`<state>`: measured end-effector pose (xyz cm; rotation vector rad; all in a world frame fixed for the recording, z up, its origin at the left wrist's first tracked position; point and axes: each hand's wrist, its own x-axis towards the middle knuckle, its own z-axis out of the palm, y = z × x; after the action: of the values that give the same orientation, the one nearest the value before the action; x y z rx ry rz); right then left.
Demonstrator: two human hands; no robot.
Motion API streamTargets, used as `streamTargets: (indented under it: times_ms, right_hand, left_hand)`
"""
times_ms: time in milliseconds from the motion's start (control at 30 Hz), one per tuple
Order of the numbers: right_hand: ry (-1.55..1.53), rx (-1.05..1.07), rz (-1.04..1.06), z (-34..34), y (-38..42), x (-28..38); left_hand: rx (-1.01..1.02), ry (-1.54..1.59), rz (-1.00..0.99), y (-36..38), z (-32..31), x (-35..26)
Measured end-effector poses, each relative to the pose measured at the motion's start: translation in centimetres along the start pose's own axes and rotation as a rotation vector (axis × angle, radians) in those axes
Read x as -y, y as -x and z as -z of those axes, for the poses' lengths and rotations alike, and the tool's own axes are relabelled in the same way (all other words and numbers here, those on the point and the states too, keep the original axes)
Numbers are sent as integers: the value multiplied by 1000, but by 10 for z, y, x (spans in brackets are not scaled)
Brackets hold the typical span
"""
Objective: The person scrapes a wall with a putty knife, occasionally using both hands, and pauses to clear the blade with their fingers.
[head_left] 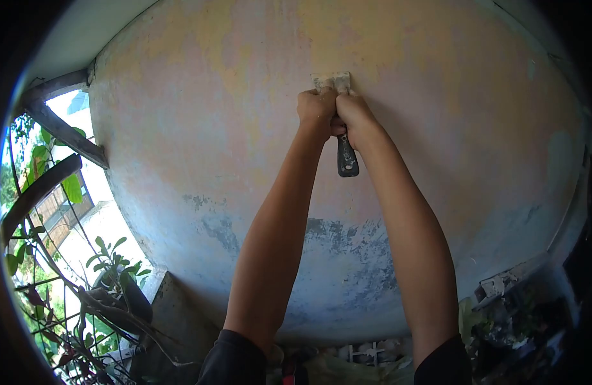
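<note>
Both arms reach up to a putty knife (348,165) with a dark handle, whose wide, stained blade (332,81) lies against the wall (244,128). My left hand (316,108) is closed at the base of the blade. Beside it, touching, my right hand (357,114) is wrapped round the handle, and the handle's lower end sticks out below. The wall has patchy yellow, pink and pale blue paint. Lower down, rough grey patches (347,237) show where paint is gone.
At the left, an opening with dark wooden beams (68,136) and a metal grille shows daylight. A potted plant (126,289) stands on a ledge there. Cluttered items (514,321) lie at the lower right, and more things line the wall's foot.
</note>
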<state>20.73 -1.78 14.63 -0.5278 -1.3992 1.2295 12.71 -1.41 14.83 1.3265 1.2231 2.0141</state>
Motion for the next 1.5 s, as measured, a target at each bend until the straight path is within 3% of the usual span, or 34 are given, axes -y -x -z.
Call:
streamTargets:
  times_ms: [133, 233, 533, 667, 767, 833, 967, 1000, 1100, 1200, 1233, 1333, 1367, 1433, 1500]
  right_hand:
    - [-9, -38, -20, -4, -1, 6]
    - [-34, 50, -66, -2, -3, 14]
    - [13, 87, -30, 2, 5, 20]
    - [18, 81, -37, 2, 4, 21]
    - [58, 14, 24, 0, 5, 17]
    - [69, -10, 79, -1, 1, 13]
    - [23, 64, 63, -11, -19, 39]
    - [-2, 96, 51, -10, -22, 45]
    - [-26, 131, 98, -17, -40, 59]
    - [29, 158, 161, -15, -64, 68]
    - [75, 198, 171, -12, -68, 67]
    - [66, 106, 132, -14, -58, 48]
    - [30, 18, 138, -17, -43, 38]
    - [6, 18, 48, -10, -14, 16]
    - [-8, -26, 46, -7, 11, -1]
  left_hand:
    - [-28, 43, 49, 0, -1, -9]
    - [7, 89, 194, 0, -3, -18]
    - [-150, -6, 129, -28, -14, -2]
    - [-89, 20, 187, -29, -15, -3]
    - [-165, -48, 27, -39, -16, 8]
    - [-103, -54, 22, -36, -14, 7]
    - [-118, -105, -35, -47, -8, -32]
    - [-45, 69, -22, -49, -8, -35]
    - [-64, -62, -13, -106, -18, -49]
    - [-213, 66, 35, -45, -19, -85]
    - [-209, 68, 52, -51, -18, -74]
    - [9, -95, -228, -91, -7, -34]
    - [9, -97, -218, -67, -6, -33]
    - [-58, -2, 91, -13, -4, -25]
    - [-62, -102, 67, -20, -1, 11]
